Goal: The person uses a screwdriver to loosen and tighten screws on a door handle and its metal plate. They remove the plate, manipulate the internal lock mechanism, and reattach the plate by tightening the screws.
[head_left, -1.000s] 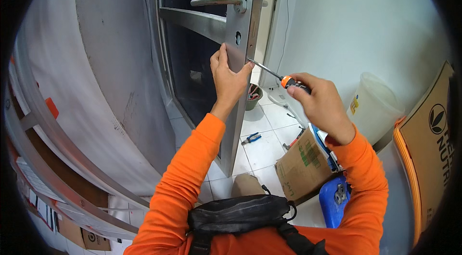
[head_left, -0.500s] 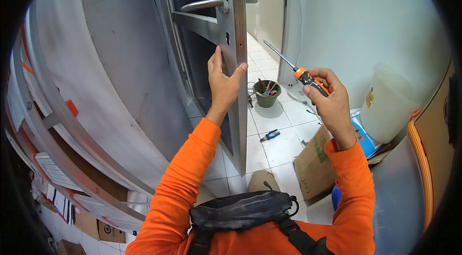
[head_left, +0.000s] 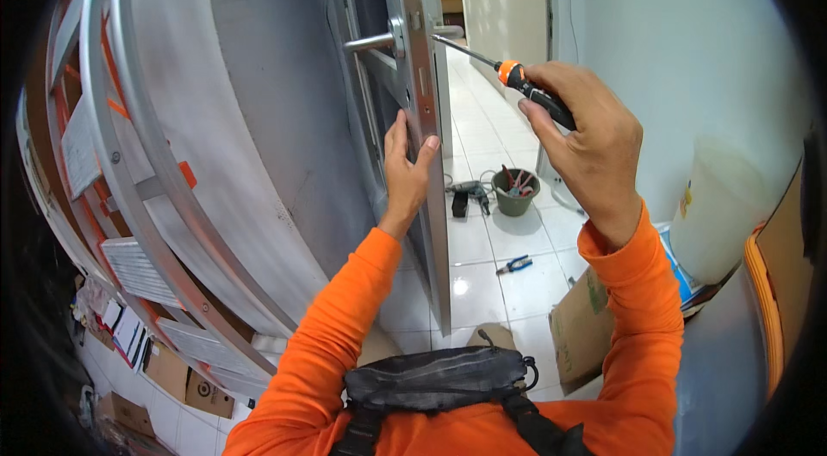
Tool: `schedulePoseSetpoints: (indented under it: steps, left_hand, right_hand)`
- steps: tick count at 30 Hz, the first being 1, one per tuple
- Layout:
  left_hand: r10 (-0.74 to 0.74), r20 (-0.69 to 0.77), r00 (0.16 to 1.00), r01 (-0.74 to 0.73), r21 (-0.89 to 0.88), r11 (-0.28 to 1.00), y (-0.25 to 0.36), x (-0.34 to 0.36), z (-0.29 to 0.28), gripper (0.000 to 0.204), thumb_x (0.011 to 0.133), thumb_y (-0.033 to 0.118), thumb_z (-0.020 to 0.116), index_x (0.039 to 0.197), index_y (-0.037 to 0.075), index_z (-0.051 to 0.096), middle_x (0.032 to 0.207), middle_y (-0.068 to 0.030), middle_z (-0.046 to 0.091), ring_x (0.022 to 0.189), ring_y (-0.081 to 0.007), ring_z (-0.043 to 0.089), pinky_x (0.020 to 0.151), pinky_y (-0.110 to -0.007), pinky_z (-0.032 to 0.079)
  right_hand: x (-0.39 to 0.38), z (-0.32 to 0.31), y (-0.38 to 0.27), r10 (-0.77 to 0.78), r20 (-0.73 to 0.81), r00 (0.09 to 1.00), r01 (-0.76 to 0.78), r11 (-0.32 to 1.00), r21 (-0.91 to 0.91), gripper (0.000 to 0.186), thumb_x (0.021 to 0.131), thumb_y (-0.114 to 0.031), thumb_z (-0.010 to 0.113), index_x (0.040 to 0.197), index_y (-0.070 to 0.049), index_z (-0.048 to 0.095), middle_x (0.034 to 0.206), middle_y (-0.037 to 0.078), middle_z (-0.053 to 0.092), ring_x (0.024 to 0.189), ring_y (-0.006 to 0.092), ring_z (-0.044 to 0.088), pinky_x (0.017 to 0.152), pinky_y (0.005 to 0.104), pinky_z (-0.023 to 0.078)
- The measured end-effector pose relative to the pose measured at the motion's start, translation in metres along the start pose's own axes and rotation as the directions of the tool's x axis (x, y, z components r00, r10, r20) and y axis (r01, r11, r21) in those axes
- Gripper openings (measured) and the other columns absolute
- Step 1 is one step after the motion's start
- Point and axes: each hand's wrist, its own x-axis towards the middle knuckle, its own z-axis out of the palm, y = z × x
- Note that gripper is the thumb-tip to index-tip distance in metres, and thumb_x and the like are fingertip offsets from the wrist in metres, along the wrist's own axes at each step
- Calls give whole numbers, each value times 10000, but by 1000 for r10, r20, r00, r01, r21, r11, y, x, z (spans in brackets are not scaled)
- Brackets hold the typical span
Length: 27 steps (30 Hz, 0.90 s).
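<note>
Screwdriver [head_left: 509,74] near door edge [head_left: 419,49], tiled floor [head_left: 472,139] beyond

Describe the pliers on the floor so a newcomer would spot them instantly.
Start at the metal door and move right onto the white tiled floor. Find the green bucket; the pliers lie just below it in view. Their blue-and-black handles set them apart from the red-handled tools in the bucket.
</note>
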Motion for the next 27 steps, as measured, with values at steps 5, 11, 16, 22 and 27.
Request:
schedulePoseSetpoints:
  steps: [5, 11, 16, 22, 27]
  left_hand:
    - [144, -14, 989, -134, 298, 945, 13, -4, 7, 956, 874, 323, 821, 1563, -88, 302, 1508, -268, 400, 1398, -358, 439, 1165, -410, 360]
    - [27, -97, 995, -5, 221, 975, 15, 10, 8, 984, 882, 413, 802, 1566, -82, 297, 1516, -279, 394, 1421, -386, 409, 1178, -455, 349]
    - [-213, -169, 962, 126, -420, 899, 76, 80, -1, 936, 947, 630, 643, 1569, -13, 366, 1453, -167, 518, 1390, -276, 444, 1152, -430, 322]
    - [-488, -127, 864, 319, -612, 724, 93, 150, -14, 364, 927, 380, 751, 1079, 59, 670, 1010, -32, 583, 992, -157, 527, 886, -343, 431]
    - [-459, -146, 876, 309, -561, 768, 93, 154, -18, 175, 903, 208, 765, 975, 65, 696, 938, -13, 588, 869, -116, 540, 768, -274, 459]
  right_hand:
    - [40, 1, -4, -179, -24, 984, 173, 970, -170, 241, 837, -119, 779, 1066, -138, 704, 1005, 9, 706, 849, 241, 684, 670, 351, 546]
    - [67, 3, -5, -234, 37, 971, 237, 949, -207, 230, 845, -120, 771, 1062, -137, 698, 989, 9, 696, 849, 244, 674, 682, 362, 537]
    - [74, 4, -3, -242, 57, 969, 248, 925, -287, 225, 846, -118, 768, 1060, -138, 698, 986, 9, 690, 865, 246, 676, 697, 373, 538]
    - [78, 6, -3, -194, 99, 976, 216, 926, -308, 213, 849, -131, 769, 1048, -136, 692, 986, 2, 688, 867, 245, 675, 703, 375, 539]
    - [81, 5, -1, -312, 162, 936, 351, 845, -404, 235, 850, -86, 745, 1073, -141, 696, 995, -28, 689, 880, 203, 665, 695, 342, 560]
